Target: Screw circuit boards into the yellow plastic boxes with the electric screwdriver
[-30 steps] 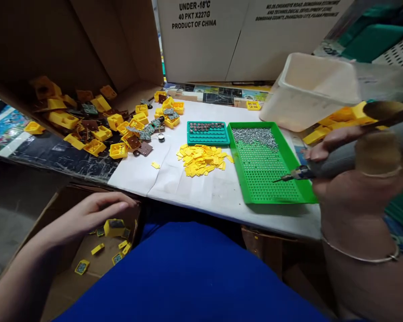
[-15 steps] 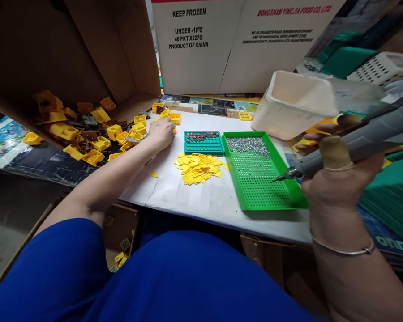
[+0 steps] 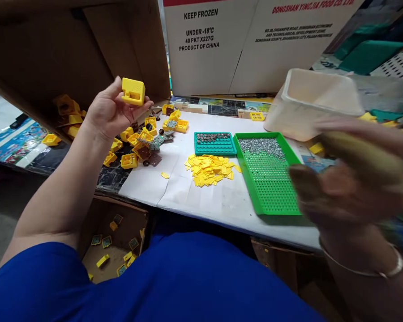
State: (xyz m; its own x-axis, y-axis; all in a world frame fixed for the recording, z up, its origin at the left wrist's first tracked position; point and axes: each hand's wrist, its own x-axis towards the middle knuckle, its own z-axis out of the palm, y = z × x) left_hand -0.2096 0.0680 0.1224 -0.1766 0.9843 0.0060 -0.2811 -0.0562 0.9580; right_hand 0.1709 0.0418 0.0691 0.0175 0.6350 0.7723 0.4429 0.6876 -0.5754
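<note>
My left hand [image 3: 109,109] is raised in front of the open carton, closed around a yellow plastic housing [image 3: 134,85]. Loose yellow housings [image 3: 129,161], dark pieces and small circuit boards lie below and beside it. My right hand [image 3: 349,179] is smeared by motion over the right edge of the green perforated tray [image 3: 255,197]; coverings show on its fingers, and no tool can be made out in it. Small silvery screws [image 3: 262,146] fill the tray's far end. Left of the tray are a pile of flat yellow pieces [image 3: 210,170] and a teal tray [image 3: 215,150] with small round metal parts.
A brown carton [image 3: 134,53] opens at the left, and a white printed carton [image 3: 242,58] stands at the back. At the back right is a translucent bin [image 3: 309,105]. Below the table edge, a cardboard box [image 3: 90,250] holds yellow parts with boards.
My left hand has lifted from the pile, bringing up a yellow housing. My right hand no longer shows the grey electric screwdriver it held. The view has shifted slightly.
</note>
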